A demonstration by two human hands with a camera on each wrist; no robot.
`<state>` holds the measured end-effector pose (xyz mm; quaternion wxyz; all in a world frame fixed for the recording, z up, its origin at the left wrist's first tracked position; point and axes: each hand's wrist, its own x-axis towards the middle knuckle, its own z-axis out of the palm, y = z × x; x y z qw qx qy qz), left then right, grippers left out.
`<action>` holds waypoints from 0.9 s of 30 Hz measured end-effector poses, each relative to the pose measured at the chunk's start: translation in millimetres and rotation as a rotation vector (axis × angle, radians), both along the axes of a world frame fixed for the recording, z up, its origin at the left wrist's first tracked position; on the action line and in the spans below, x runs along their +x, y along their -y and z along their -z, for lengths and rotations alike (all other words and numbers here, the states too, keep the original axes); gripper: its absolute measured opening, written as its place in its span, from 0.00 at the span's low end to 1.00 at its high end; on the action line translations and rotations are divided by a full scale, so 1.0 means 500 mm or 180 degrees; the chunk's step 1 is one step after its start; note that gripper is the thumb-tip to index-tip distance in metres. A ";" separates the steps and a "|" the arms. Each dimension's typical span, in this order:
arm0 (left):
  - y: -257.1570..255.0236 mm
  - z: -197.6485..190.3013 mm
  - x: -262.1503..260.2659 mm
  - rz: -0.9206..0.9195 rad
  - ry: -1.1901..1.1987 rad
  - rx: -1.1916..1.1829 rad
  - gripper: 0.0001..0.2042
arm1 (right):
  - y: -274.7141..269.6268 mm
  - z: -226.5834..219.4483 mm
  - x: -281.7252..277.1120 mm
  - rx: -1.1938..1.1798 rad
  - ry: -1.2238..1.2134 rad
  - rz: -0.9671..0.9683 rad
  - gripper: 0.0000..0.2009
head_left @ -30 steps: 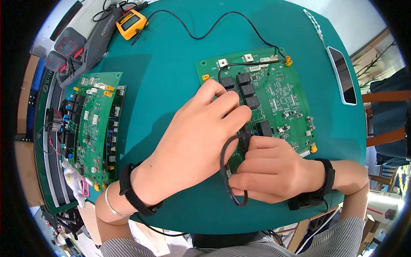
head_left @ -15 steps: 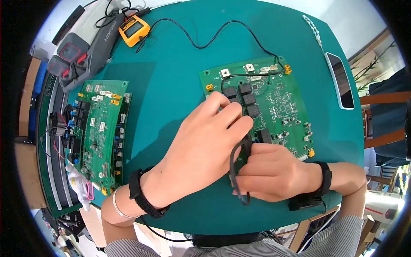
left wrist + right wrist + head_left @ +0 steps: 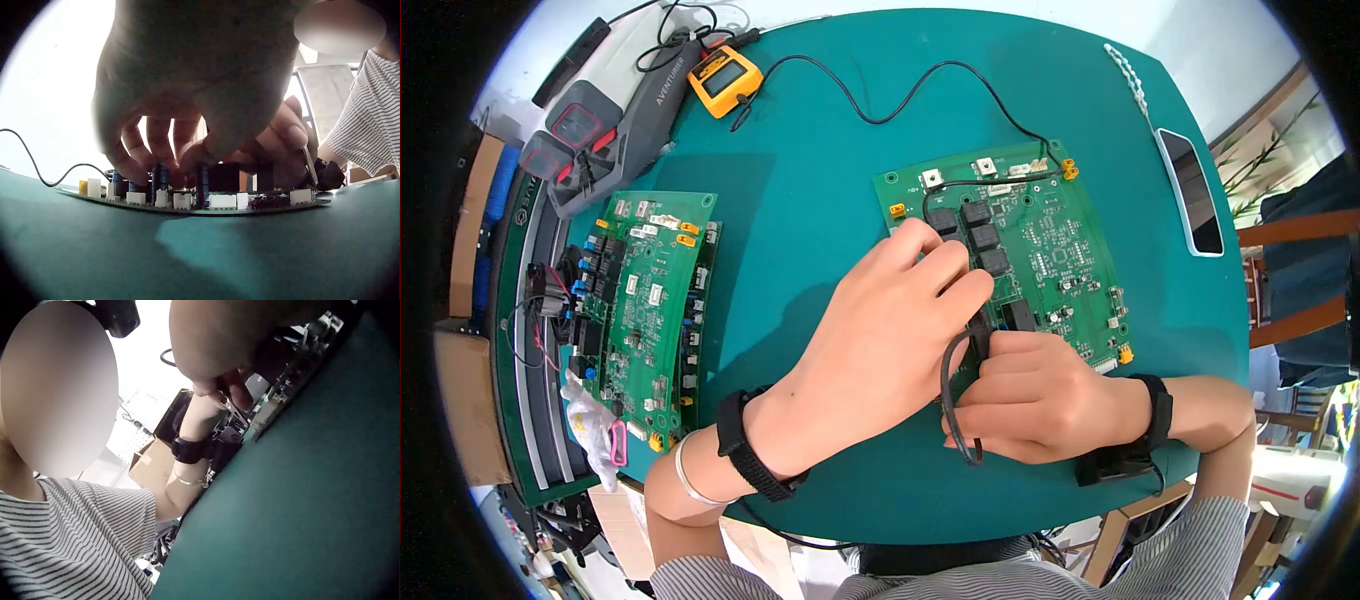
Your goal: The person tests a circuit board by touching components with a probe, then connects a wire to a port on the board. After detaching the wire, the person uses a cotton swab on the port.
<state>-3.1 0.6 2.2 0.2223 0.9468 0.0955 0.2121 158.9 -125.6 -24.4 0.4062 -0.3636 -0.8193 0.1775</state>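
Note:
In the head view a green circuit board lies under both hands, with black blocks left of its middle. My left hand reaches over its left part, fingers curled down at the black cable; the fingertips are hidden there. My right hand is beside it at the board's near edge, fingers curled round the cable's looped part. The left wrist view shows the left fingers down among the board's parts and a thin, light strip by the right hand's fingers.
More green boards stand close together on the left. A yellow meter joins the cable at the back left, beside a grey case. A phone with a beaded strap lies at the right edge of the table.
The head view has shifted, so the left boards and meter appear further right and lower. Both hands keep nearly the same hold over the board; the cable loop has moved slightly.

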 end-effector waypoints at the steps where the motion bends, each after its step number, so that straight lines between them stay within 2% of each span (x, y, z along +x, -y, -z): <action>1: 0.000 -0.001 -0.001 0.0010 -0.0036 -0.0027 0.20 | 0.000 0.001 0.000 0.0051 0.0077 -0.0018 0.06; 5: -0.001 0.001 -0.001 0.0018 0.0049 -0.0004 0.19 | 0.001 -0.008 0.003 0.0075 0.0290 0.0002 0.07; 11: 0.000 0.000 0.001 -0.0028 0.0034 -0.0018 0.18 | 0.002 -0.005 0.005 -0.0119 -0.0141 0.0047 0.07; 17: -0.001 -0.001 0.000 -0.0046 0.0003 0.0004 0.19 | 0.002 -0.005 0.004 0.0014 0.0231 -0.0058 0.06; 19: 0.000 -0.002 0.001 -0.0059 0.0018 -0.0074 0.19 | 0.001 -0.008 0.009 -0.0144 -0.0170 -0.0059 0.06; 22: 0.001 0.003 0.001 -0.0128 0.0042 0.0040 0.18 | -0.003 -0.037 0.018 -0.0522 -0.0148 -0.0032 0.07; 27: 0.002 0.002 0.001 -0.0167 0.0011 -0.0047 0.18 | -0.007 -0.096 0.056 -0.0848 0.0475 -0.0309 0.06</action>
